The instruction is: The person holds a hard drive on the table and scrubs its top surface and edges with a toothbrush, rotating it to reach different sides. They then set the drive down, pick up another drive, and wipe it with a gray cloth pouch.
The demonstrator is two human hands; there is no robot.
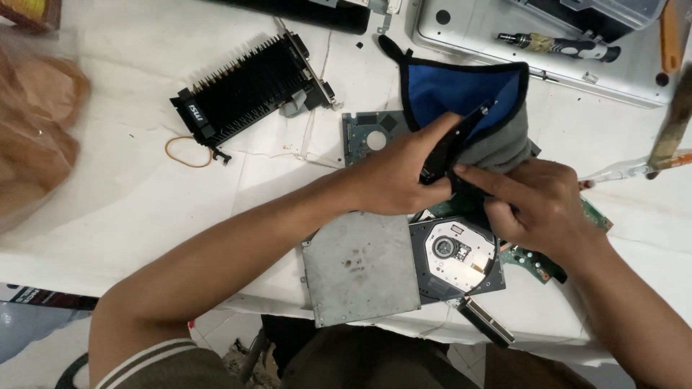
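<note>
My left hand (401, 173) grips a thin black part (454, 140), which it holds against the mouth of a blue-lined grey pouch (465, 90). My right hand (537, 202) pinches the lower end of the same black part and the pouch's grey edge. Both hands hover above an opened optical disc drive (455, 253) whose grey metal cover (359, 268) lies swung out beside it. A green circuit board (535, 261) pokes out under my right hand.
A black finned graphics card (249, 90) lies at the upper left, a rubber band (189, 152) beside it. A bare hard drive board (371, 133) sits behind my left hand. A silver case (504, 43) with a screwdriver (559, 45) lies top right. A brown plastic bag (36, 122) rests at the left.
</note>
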